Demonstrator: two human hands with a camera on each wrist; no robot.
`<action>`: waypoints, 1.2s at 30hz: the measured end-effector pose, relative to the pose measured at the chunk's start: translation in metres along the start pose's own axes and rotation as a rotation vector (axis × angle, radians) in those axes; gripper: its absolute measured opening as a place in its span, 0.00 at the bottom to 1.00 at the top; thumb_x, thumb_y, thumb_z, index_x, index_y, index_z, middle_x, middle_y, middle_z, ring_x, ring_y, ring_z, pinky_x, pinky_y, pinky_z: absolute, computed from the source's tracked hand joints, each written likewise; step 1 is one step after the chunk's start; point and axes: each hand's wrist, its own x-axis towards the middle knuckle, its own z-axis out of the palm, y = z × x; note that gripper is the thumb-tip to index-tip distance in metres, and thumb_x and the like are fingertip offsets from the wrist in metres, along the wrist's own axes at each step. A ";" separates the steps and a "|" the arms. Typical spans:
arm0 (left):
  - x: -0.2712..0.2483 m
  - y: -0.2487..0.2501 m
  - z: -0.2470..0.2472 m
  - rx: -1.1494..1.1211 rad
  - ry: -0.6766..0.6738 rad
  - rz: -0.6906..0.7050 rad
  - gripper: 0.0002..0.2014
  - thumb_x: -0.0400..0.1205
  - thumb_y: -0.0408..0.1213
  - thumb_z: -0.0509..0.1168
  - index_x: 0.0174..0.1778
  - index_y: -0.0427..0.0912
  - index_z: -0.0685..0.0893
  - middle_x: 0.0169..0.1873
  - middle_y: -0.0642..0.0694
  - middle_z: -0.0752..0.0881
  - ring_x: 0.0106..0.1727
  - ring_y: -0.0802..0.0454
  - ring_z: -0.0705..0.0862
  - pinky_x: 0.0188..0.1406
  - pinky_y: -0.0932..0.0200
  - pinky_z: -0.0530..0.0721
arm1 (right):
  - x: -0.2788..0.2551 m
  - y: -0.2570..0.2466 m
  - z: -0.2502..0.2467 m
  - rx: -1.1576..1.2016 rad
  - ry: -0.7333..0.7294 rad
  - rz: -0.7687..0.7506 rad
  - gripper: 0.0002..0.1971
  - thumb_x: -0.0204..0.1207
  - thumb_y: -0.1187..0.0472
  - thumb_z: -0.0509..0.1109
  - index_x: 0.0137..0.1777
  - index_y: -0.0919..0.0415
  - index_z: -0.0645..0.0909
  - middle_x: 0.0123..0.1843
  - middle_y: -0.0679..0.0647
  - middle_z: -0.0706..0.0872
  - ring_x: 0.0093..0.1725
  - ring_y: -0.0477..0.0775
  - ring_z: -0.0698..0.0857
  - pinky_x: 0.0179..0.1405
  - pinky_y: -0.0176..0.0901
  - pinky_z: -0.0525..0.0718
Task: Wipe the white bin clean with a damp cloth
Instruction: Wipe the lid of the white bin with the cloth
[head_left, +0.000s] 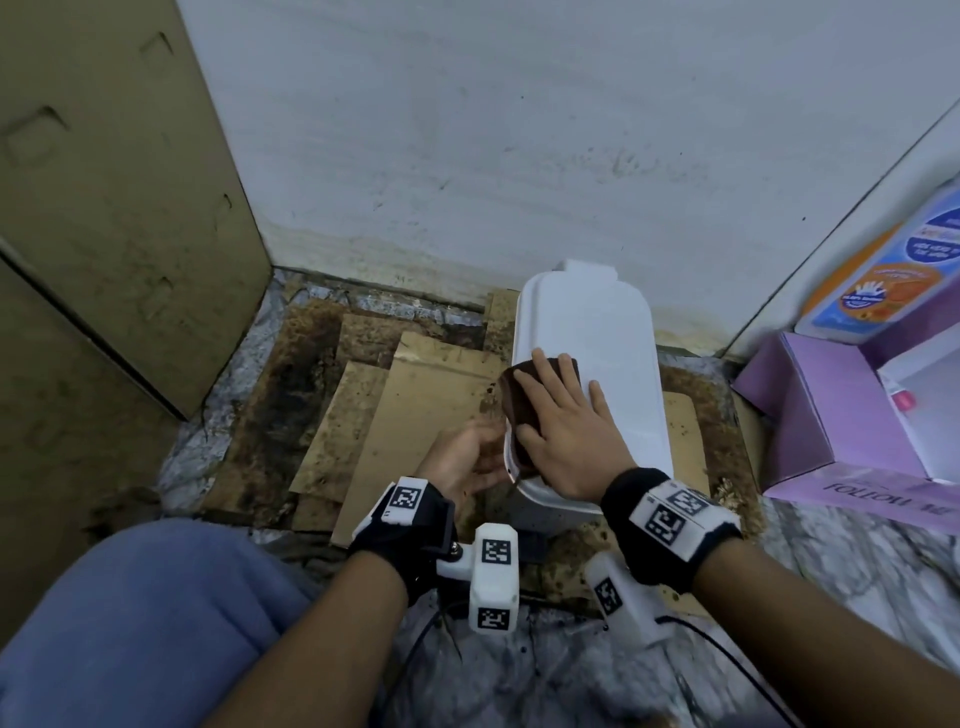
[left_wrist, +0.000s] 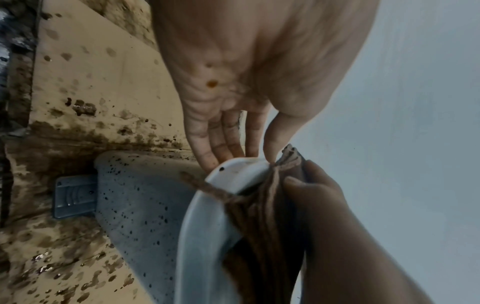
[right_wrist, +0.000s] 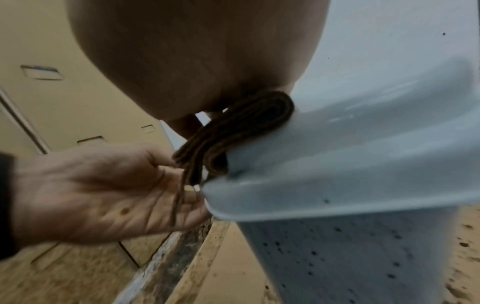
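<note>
The white bin (head_left: 613, 364) stands on the floor against the wall with its lid down. A folded brown cloth (head_left: 514, 395) lies on the lid's near left corner and hangs over the rim. My right hand (head_left: 556, 415) lies flat on the cloth with fingers straight, pressing it onto the lid. My left hand (head_left: 467, 457) is at the lid's left edge. In the left wrist view my left hand (left_wrist: 244, 158) pinches the lid rim (left_wrist: 197, 236), thumb on top and fingers beneath, beside the cloth (left_wrist: 265, 205). Dark specks cover the bin's side (left_wrist: 135, 216).
Stained cardboard sheets (head_left: 415, 415) cover the floor left of the bin. A tall cardboard box (head_left: 114, 208) stands at the left, the wall (head_left: 519, 156) behind. A purple box (head_left: 831, 415) and a soap pouch (head_left: 883, 275) are at the right. A grey pedal (left_wrist: 74, 198) juts from the bin's base.
</note>
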 end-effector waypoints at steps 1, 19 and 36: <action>0.001 0.000 0.001 0.015 -0.006 0.008 0.12 0.86 0.33 0.62 0.63 0.36 0.85 0.45 0.42 0.88 0.43 0.50 0.85 0.56 0.50 0.86 | -0.007 0.002 0.001 0.004 0.002 -0.009 0.30 0.84 0.50 0.51 0.85 0.49 0.47 0.86 0.46 0.36 0.84 0.52 0.34 0.83 0.60 0.38; 0.005 0.004 -0.004 -0.016 0.005 0.000 0.10 0.86 0.38 0.64 0.59 0.37 0.85 0.38 0.44 0.86 0.31 0.54 0.85 0.26 0.64 0.85 | 0.005 -0.013 0.021 -0.110 0.117 0.095 0.31 0.80 0.47 0.51 0.83 0.50 0.54 0.87 0.49 0.40 0.85 0.56 0.37 0.81 0.67 0.42; -0.002 0.008 -0.006 -0.141 0.004 -0.118 0.24 0.85 0.57 0.56 0.48 0.40 0.85 0.37 0.41 0.76 0.34 0.50 0.74 0.34 0.57 0.77 | -0.001 -0.030 0.042 -0.368 0.199 0.014 0.19 0.73 0.52 0.67 0.62 0.59 0.79 0.76 0.59 0.75 0.81 0.67 0.64 0.76 0.74 0.53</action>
